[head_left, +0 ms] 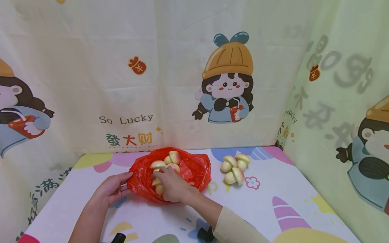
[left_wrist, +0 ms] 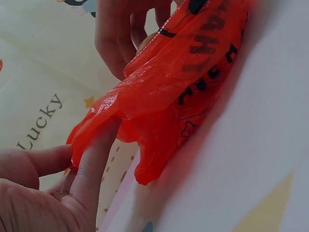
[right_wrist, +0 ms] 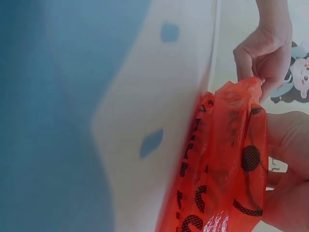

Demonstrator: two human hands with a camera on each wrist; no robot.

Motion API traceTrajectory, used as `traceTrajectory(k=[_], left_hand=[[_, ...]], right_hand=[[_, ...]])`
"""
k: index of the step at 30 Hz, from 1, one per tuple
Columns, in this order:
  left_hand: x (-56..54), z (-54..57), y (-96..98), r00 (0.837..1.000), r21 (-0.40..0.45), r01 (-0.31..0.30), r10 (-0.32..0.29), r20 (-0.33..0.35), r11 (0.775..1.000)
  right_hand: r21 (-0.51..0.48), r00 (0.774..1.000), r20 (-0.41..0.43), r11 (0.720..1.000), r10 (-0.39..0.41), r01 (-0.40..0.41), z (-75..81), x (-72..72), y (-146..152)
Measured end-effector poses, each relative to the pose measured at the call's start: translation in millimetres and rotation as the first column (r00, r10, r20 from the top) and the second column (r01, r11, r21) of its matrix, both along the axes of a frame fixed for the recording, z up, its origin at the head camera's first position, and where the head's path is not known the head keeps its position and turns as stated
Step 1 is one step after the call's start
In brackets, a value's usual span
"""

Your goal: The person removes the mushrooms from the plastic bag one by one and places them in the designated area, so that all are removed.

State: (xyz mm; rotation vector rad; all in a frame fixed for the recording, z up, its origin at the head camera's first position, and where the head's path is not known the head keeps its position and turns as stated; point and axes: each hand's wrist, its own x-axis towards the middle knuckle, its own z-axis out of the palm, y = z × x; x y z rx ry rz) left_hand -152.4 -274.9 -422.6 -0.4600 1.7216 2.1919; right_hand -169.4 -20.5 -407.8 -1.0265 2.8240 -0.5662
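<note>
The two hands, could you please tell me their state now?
Left hand: closed, pinching the red bag.
Right hand: in the bag, among mushroom-shaped pieces; grip cannot be told.

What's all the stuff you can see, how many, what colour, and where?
Bag: one, red, on the table
Loose mushroom-shaped pieces: three, cream and pink, right of the bag
Bagged mushroom-shaped pieces: several, some hidden, cream and pink, in the bag
Table: one, white with colourful shapes, under the bag
Wall cloth: at least one, pale, printed, behind and beside the table
Black objects: two, black, low in the head view
Left grip: one, bare, pinching the bag's left edge
Right grip: one, bare, among the bagged pieces
Sleeve: one, beige, right arm
</note>
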Motion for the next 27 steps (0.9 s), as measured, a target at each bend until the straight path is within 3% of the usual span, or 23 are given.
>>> traceTrajectory(k=[18, 27], left_hand=[[-1.1, -0.9, 0.4, 1.0, -0.018, -0.012, 0.013, 0.013, 1.0], [-1.8, 0.3, -0.5, 1.0, -0.012, -0.007, 0.008, 0.013, 1.0]], right_hand=[[-0.128, 0.997, 0.046, 0.99, 0.069, -0.063, 7.7, -6.7, 12.5], [-0.189, 0.991, 0.137, 0.982, -0.005, 0.031, 14.7, -3.4, 19.4]])
